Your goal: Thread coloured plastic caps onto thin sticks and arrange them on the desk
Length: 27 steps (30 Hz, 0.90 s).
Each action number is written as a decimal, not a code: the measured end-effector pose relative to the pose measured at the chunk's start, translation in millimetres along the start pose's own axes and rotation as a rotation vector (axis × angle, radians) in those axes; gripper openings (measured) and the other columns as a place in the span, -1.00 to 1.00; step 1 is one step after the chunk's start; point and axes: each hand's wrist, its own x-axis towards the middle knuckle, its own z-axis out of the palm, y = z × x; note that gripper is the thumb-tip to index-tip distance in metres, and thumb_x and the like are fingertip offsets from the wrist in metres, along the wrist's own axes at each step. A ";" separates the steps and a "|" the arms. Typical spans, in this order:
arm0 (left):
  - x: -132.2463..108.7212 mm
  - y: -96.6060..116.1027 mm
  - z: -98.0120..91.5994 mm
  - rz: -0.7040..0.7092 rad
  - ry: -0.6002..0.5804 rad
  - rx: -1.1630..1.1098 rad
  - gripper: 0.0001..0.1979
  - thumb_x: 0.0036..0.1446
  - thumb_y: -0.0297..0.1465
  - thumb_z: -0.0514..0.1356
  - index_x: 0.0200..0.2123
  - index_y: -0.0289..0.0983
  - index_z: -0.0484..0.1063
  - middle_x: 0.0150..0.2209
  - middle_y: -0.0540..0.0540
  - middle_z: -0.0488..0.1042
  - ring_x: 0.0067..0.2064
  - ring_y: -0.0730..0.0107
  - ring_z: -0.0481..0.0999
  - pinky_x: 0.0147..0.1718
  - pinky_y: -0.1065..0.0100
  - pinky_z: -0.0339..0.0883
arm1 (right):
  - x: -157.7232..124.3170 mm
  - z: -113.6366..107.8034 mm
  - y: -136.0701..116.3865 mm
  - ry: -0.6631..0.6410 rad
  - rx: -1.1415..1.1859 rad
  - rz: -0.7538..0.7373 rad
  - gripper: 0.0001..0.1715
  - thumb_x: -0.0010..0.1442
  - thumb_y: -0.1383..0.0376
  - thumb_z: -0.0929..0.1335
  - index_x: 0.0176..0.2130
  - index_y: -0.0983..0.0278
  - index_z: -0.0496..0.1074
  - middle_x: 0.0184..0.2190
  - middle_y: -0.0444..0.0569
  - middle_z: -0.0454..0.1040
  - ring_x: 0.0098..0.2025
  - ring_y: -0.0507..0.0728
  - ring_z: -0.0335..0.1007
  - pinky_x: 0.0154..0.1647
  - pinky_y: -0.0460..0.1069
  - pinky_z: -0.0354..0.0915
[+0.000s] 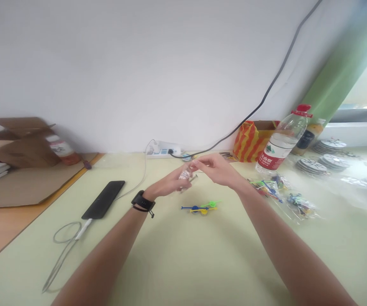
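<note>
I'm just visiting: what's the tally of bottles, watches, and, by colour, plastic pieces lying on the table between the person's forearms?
Bottles: 3
Black watch: 1
Blue piece: 1
Yellow piece: 1
Green piece: 1
Total: 7

Arms (272,229) stretched forward, hands (217,170) close together, curled.

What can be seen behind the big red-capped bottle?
Behind it, a striped bag shows at left and a dark-labelled bottle at right; the red-capped bottle covers part of each, which can't be seen.
</note>
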 end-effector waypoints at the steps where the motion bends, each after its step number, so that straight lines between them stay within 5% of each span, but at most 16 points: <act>1: -0.1 -0.5 -0.5 -0.028 -0.011 -0.025 -0.41 0.15 -0.32 0.20 0.26 -0.15 0.26 -0.22 -0.07 0.38 -0.29 0.28 0.44 -0.36 0.30 0.35 | -1.2 -2.0 -2.2 -0.037 -0.013 -0.009 -0.63 0.34 0.08 0.32 -0.19 0.22 0.64 -0.22 -0.05 0.65 -0.25 0.10 0.53 -0.36 -0.08 0.42; 4: 0.3 -2.7 -3.0 -0.034 0.002 -0.045 -0.48 0.17 -0.31 0.16 0.23 -0.13 0.31 -0.12 -0.11 0.40 -0.17 0.20 0.46 -0.31 0.27 0.37 | -4.4 -7.9 -4.7 -0.178 -0.026 -0.002 -0.66 0.26 0.08 0.39 -0.07 0.19 0.61 -0.14 -0.04 0.63 -0.30 0.08 0.52 -0.48 -0.10 0.39; 9: 1.5 -16.6 -8.7 -0.098 0.015 0.001 -0.41 0.25 -0.25 0.12 0.34 -0.03 0.18 0.05 -0.13 0.39 0.02 0.16 0.43 -0.05 0.20 0.35 | -4.5 -9.8 6.5 -0.302 -0.124 -0.002 -0.79 0.23 0.26 0.39 -0.14 0.22 0.60 -0.29 -0.07 0.62 -0.31 0.08 0.50 -0.34 -0.07 0.36; 14: 0.2 -40.2 -18.2 -0.265 -0.036 -0.019 -0.33 0.29 -0.10 0.12 0.40 -0.07 0.09 0.04 -0.17 0.45 -0.06 0.22 0.49 -0.06 0.20 0.34 | -2.6 -9.5 23.9 -0.354 -0.275 0.080 -0.75 0.25 0.13 0.40 -0.17 0.23 0.58 -0.25 -0.04 0.62 -0.35 0.07 0.48 -0.40 -0.07 0.29; 21: -2.1 -56.5 -25.9 -0.282 -0.087 0.027 -0.31 0.15 -0.16 0.30 0.32 -0.12 0.24 -0.10 -0.13 0.55 -0.14 0.24 0.52 -0.10 0.19 0.36 | -2.7 -0.7 51.0 -0.582 -0.105 0.379 -0.55 0.15 0.11 0.48 0.00 0.23 0.45 -0.09 0.01 0.60 -0.54 -0.01 0.44 -0.50 -0.09 0.29; 27: -0.3 -47.7 -39.7 -0.129 0.166 -0.032 -0.41 0.07 -0.20 0.38 0.16 -0.22 0.44 -0.20 -0.14 0.54 -0.20 0.22 0.54 -0.16 0.15 0.44 | -2.1 2.3 45.4 -0.414 0.029 0.343 -0.42 0.16 0.23 0.46 0.14 0.14 0.30 -0.07 -0.02 0.59 -0.54 -0.03 0.43 -0.48 -0.10 0.34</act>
